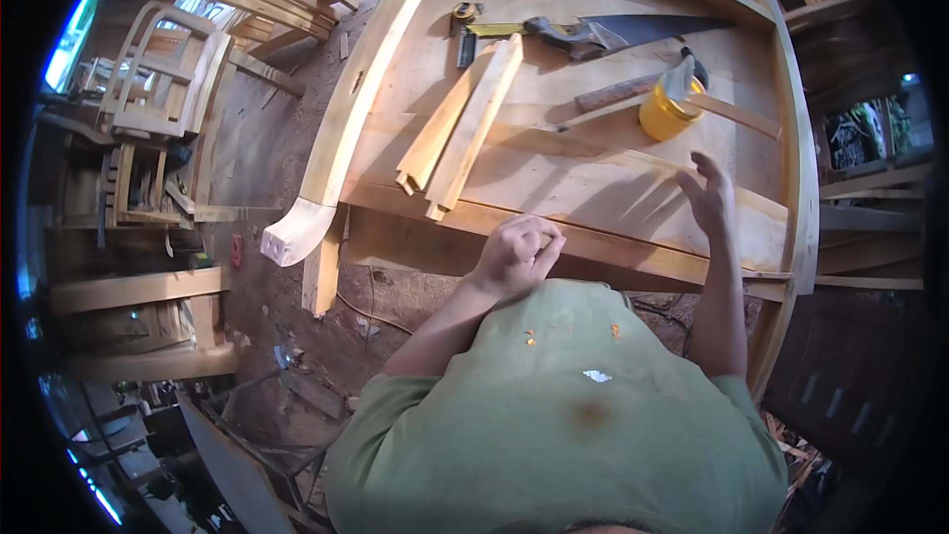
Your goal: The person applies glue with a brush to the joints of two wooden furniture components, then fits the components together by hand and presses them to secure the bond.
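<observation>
Reaching your open right hand [710,200] over the table [613,188] toward the yellow glue jar [668,111] just beyond, left hand [516,252] clenched empty at the near edge, you risk tipping it.

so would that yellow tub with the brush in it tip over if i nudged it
Probably fairly stable: the squat yellow plastic tub looks wider than tall and sits flat on the wooden workbench. The brush leaning out of it may shift or swing first. Its smooth sides could slide rather than topple, though how full it is cannot be seen. The right hand hovers nearest.
</observation>
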A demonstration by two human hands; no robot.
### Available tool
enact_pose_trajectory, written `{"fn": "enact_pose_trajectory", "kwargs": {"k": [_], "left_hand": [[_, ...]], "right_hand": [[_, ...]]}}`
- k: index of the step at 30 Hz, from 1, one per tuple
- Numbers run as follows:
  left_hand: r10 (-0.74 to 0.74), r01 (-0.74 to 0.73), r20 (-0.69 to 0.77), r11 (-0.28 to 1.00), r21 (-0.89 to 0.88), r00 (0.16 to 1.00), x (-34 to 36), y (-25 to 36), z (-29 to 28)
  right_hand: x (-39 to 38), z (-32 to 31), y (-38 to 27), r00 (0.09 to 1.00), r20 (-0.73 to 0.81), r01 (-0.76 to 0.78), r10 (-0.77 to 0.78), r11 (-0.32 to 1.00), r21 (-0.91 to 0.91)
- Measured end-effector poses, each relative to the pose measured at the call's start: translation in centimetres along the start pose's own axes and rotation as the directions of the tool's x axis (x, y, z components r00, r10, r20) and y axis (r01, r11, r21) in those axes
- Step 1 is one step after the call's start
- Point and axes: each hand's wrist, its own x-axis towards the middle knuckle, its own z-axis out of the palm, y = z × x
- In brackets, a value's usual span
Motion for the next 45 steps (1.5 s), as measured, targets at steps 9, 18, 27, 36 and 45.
{"fn": "enact_pose_trajectory", "kwargs": {"k": [9, 18, 27, 36, 45], "left_hand": [[-0.141, 0.167, -0.221, 0.980, 0.104, 0.965, -2.0, -2.7, -4.5], [-0.041, 0.066, -0.147, 0.983, 0.171, 0.988, -1.0, -6.2, 1.3], [-0.093, 0.129, -0.153, 0.961, 0.243, 0.984, -1.5, -6.1, 1.9], [-0.609, 0.608, 0.047, 0.779, -0.153, 0.792, 0.7, -6.2, 0.4], [-0.399, 0.324, 0.349, 0.911, 0.254, 0.848, 19.1, -4.8, 8.6]], "right_hand": [[-3.7, -2.7, -4.1, 0.828, -0.500, 0.336, -0.255, 0.939, 0.076], [8.1, -6.2, -9.6, 0.995, -0.007, 0.055, -0.097, 0.625, -0.778], [6.1, -10.5, -12.4, 0.999, 0.027, 0.036, -0.024, 0.602, -0.798], [5.0, -12.1, -10.5, 0.999, 0.013, 0.035, -0.037, 0.701, -0.713], [5.3, -11.7, -9.1, 0.965, 0.002, 0.178, -0.262, 0.648, -0.741]]}}
